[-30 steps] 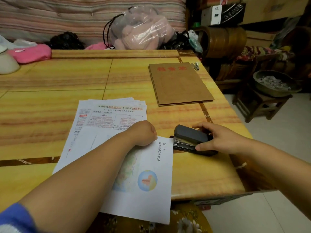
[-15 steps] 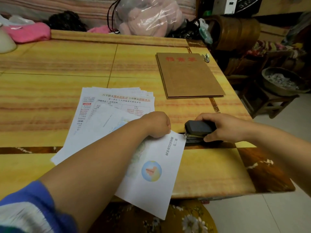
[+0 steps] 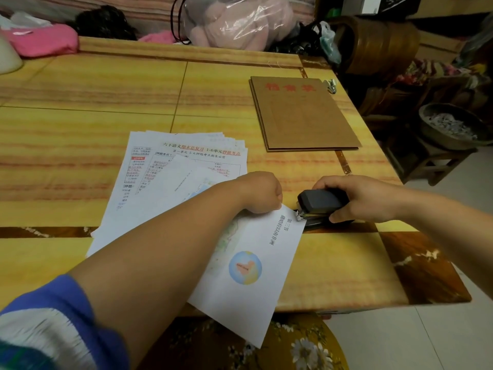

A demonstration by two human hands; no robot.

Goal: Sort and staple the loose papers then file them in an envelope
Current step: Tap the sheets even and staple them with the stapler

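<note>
We find the left hand (image 3: 262,193) curled into a fist, pinching the upper edge of a white printed sheet set bearing a globe illustration (image 3: 253,260). The right hand (image 3: 354,198) is wrapped over a dark grey desktop stapler (image 3: 320,206), fingers on the far side, thumb on the near side.

The stapler's long axis runs left to right, its metal mouth pointing toward the left hand. The top right corner of the globe sheets lies at that mouth; we cannot tell whether it is fully seated between the plates. The sheets' long axis runs diagonally from that corner down toward the person, the lower end overhanging the edge of the yellow striped wooden table (image 3: 93,102).

We judge the stapling step to be in hand and the right hand the nearer one to complete it, by pressing down.

A fanned pile of white printed papers with red headings (image 3: 186,161) lies left of the fist, apparently unstapled. The brown kraft envelope with red characters (image 3: 301,113) lies flat beyond the stapler, well apart, not yet used.
</note>
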